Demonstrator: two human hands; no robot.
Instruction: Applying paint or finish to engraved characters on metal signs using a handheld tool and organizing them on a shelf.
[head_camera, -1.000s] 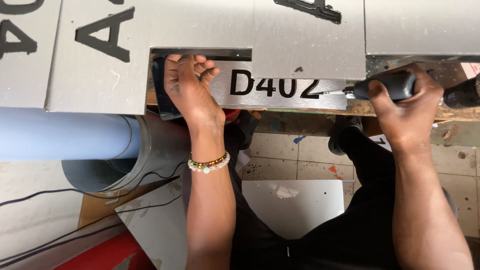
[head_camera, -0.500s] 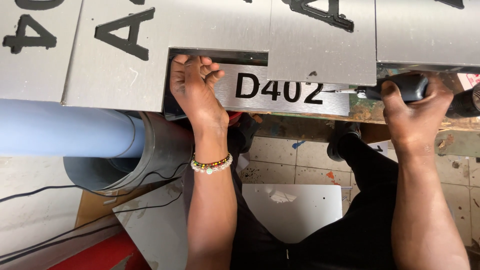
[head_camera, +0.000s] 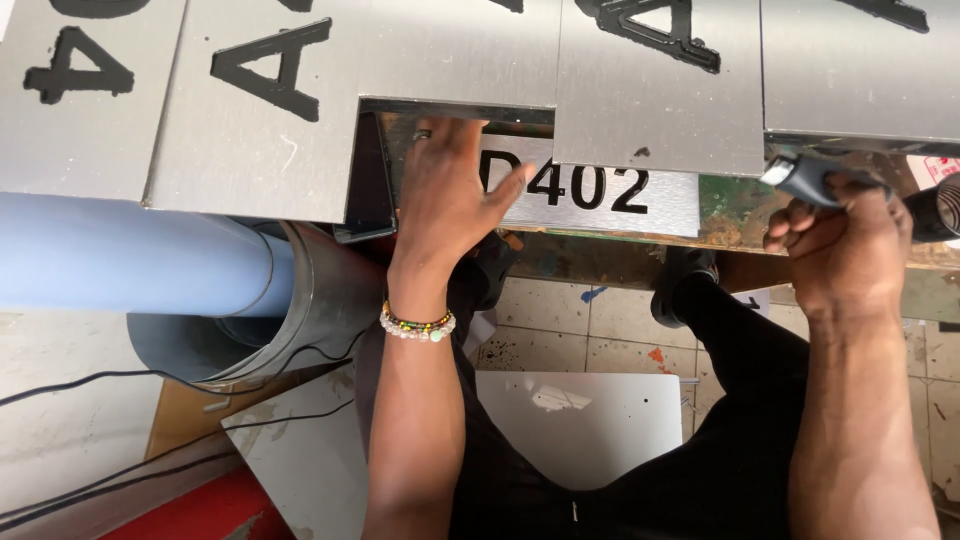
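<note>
My left hand (head_camera: 448, 195) lies flat, fingers spread, on the left end of a small brushed-metal sign plate (head_camera: 600, 192) with black characters at the bench edge. My right hand (head_camera: 838, 245) is closed around the grey and black handle of a power tool (head_camera: 815, 178) at the right end of the bench, clear of the plate. A beaded bracelet (head_camera: 418, 325) circles my left wrist. Larger metal sheets (head_camera: 440, 60) with cut-out black letters overlap the plate from above.
A blue pipe (head_camera: 120, 255) runs into a grey metal drum (head_camera: 300, 300) at the left. Loose metal sheets (head_camera: 580, 425) lie on the tiled floor (head_camera: 600, 320) between my legs. Black cables (head_camera: 120, 375) cross the lower left. A shoe (head_camera: 678, 285) rests under the bench.
My right hand has drawn the tool back to the right, away from the plate's end. My left hand has slid right and flattened over the plate's first character.
</note>
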